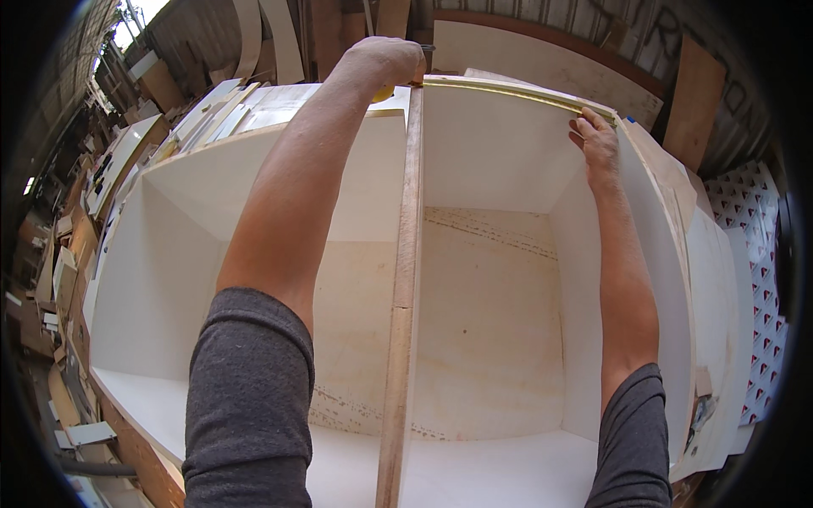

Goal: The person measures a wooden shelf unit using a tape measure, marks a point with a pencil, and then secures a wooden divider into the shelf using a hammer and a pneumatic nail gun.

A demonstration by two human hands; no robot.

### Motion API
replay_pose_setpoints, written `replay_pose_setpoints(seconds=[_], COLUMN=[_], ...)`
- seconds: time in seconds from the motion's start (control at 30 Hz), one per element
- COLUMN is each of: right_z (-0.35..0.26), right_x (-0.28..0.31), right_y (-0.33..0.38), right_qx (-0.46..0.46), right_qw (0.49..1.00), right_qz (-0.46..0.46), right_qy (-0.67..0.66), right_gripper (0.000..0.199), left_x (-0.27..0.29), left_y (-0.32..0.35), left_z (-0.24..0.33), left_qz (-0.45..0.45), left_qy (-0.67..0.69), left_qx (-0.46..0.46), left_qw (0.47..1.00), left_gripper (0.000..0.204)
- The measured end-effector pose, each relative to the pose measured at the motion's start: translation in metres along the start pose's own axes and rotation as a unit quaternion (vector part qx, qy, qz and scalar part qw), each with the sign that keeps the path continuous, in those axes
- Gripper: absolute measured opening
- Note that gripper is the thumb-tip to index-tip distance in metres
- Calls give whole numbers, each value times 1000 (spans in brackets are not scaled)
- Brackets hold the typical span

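Note:
A large white cabinet box (483,152) lies with its open side up, split by a divider (398,330) with a raw wood edge. My left hand (385,61) is closed around a tape measure (383,94) at the divider's far end. Only a bit of its yellow case shows below the hand, and a thin dark piece sticks out past the fingers. The yellow tape blade (508,92) stretches along the far edge of the right compartment. At the far right corner, my right hand (598,142) has its fingers closed on the blade's end.
Cut boards and offcuts (80,254) crowd the left side. White panels (224,110) lie beyond the box. A curved board (542,63) and a brown board (693,102) lean on the corrugated wall. At right stands a sheet with a printed red pattern (758,288).

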State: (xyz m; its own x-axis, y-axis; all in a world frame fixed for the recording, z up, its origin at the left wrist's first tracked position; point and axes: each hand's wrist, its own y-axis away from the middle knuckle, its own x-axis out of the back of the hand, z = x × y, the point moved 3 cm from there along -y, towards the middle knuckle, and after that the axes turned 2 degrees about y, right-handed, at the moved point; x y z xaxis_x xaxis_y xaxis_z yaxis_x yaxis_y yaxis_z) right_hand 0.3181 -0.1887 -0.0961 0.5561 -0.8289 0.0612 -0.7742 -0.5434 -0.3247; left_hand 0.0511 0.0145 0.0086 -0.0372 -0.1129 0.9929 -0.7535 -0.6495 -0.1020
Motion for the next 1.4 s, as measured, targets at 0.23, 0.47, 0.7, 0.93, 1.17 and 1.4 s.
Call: replay_pose_setpoints(seconds=[0.23,0.47,0.7,0.93,1.17,1.4], right_z=[2,-1,0,1,1,-1], right_x=[2,-3,4,2,0,2], right_y=[-1,2,3,3,4,7], right_qx=[-1,2,8,15,21,21], right_qw=[1000,1000,1000,1000,999,999], right_qz=[-13,-13,-8,-19,-24,-21], right_qy=[4,9,9,6,12,16], right_gripper=[39,39,40,41,42,42], left_x=[-3,-8,-1,-3,-10,-8], left_y=[-3,-8,2,-2,-6,-2], left_z=[0,-11,3,-4,-11,-3], left_qz=[-4,1,11,10,26,13], left_qy=[12,14,22,18,64,44], left_qx=[23,21,-1,-4,20,11], left_qw=[1000,1000,1000,1000,997,999], left_gripper=[31,30,31,31,31,33])
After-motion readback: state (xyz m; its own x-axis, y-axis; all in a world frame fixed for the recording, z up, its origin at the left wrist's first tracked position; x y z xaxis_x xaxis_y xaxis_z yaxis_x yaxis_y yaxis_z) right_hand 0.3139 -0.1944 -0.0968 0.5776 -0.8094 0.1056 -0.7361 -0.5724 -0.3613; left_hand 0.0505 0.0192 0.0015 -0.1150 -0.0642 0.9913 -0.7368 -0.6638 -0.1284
